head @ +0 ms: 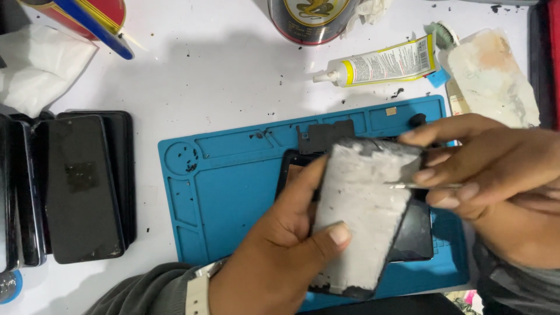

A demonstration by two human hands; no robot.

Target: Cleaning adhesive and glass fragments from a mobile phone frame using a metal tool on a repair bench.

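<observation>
My left hand (280, 256) is clamped on the panel (361, 216), thumb across its near face, fingers hidden behind. The panel is coated in whitish residue and stands tilted, its long axis running from near-left up to far-right, over the blue mat (227, 192). My right hand (490, 169) is closed round a thin metal tool (420, 185), fingers pinched tight. The tool's tip touches the panel's far right edge, so the work sits just left of that hand, and the right hand is the nearer one to that corner. Under the panel a dark phone body (417, 236) lies on the mat. Beyond, far right, a glue tube (385, 64) lies on the white table (221, 76). Well off left, a stack of dark screens (81, 186) sits by a crumpled tissue (35, 64).
</observation>
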